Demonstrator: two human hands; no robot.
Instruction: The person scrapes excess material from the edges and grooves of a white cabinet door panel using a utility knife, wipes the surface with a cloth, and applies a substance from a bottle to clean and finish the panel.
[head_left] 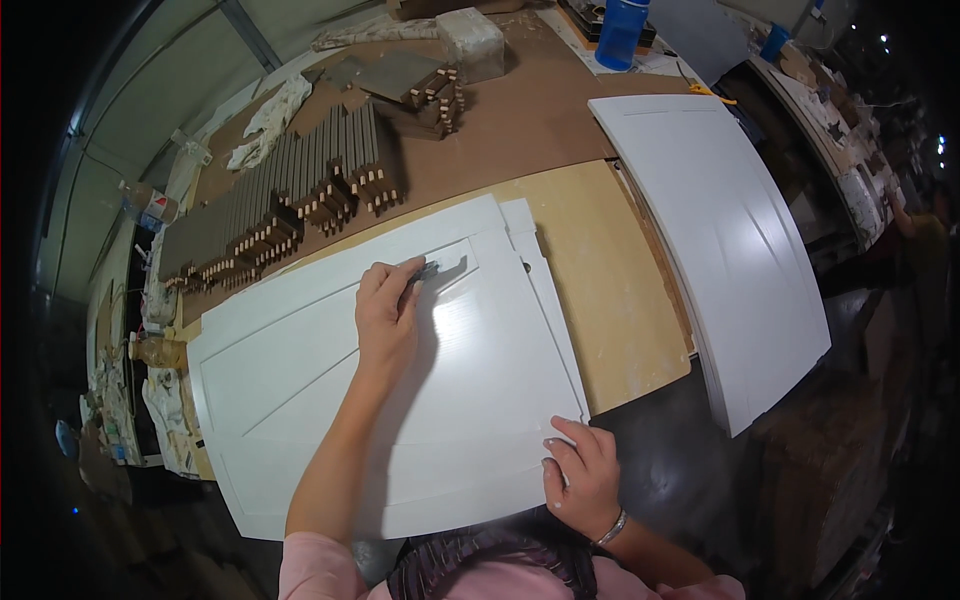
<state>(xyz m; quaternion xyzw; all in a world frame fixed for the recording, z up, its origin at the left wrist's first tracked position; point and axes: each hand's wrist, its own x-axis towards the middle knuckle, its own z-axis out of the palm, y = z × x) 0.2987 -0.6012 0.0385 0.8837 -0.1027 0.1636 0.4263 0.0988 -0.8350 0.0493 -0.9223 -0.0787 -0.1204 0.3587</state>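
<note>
A white panelled cabinet door (300, 400) lies flat in front of me on a tan board (600, 270). My left hand (385, 315) reaches across it and presses a small grey sanding pad (428, 270) into the recessed groove near the door's far edge. My right hand (580, 480), with a bracelet on its wrist, grips the door's near right corner, fingers on top of the edge. A thin white strip (545, 290) peeks out from under the door's right side.
A second white door (720, 240) lies to the right, overhanging the bench. Stacked grey wooden pieces with tenoned ends (290, 190) fill the far left of the brown bench top. Rags (270, 120), a white block (470, 40) and a blue bottle (622, 30) stand farther back.
</note>
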